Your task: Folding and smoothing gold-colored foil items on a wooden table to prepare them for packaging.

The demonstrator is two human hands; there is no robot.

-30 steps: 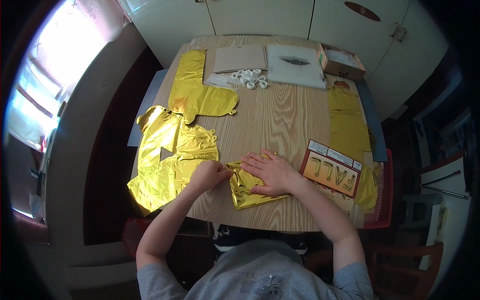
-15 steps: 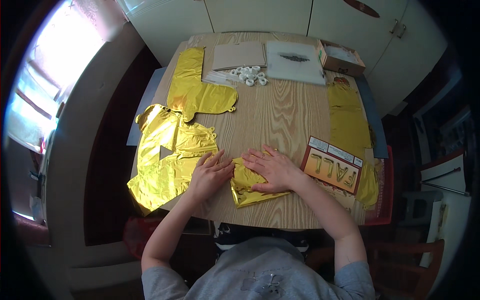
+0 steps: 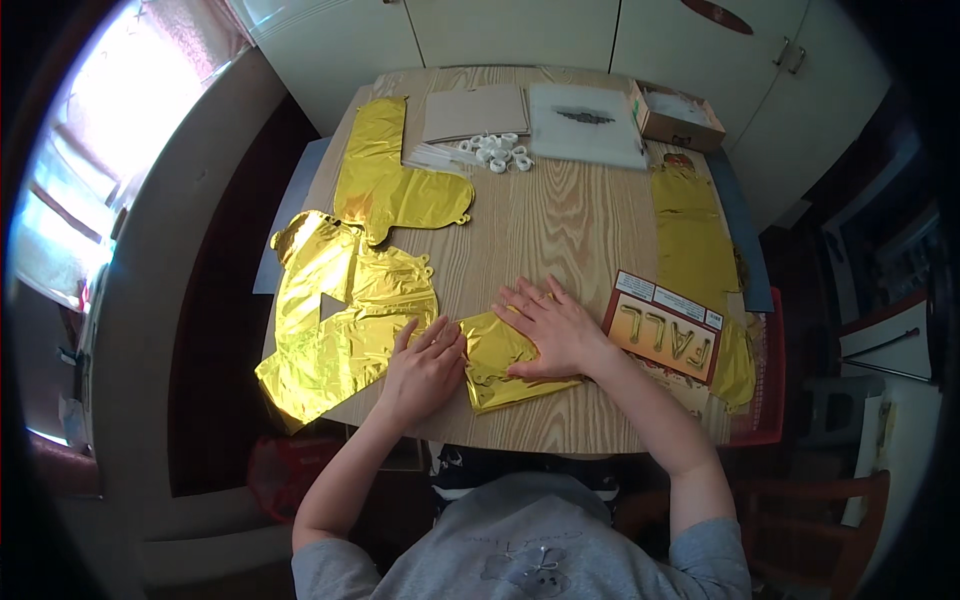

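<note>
Right grip [image 3: 553, 335] lies flat atop the folded gold foil [image 3: 494, 362]

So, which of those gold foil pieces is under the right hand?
The small piece near the table's front edge: the right hand lies flat on it. The A-shaped piece and L-shaped piece lie further left; more foil lies far right.

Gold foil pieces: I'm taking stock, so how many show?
4: a folded piece under the right hand, an upper-left piece, a lower-left piece, a far-right piece; overlaps may hide more.
</note>
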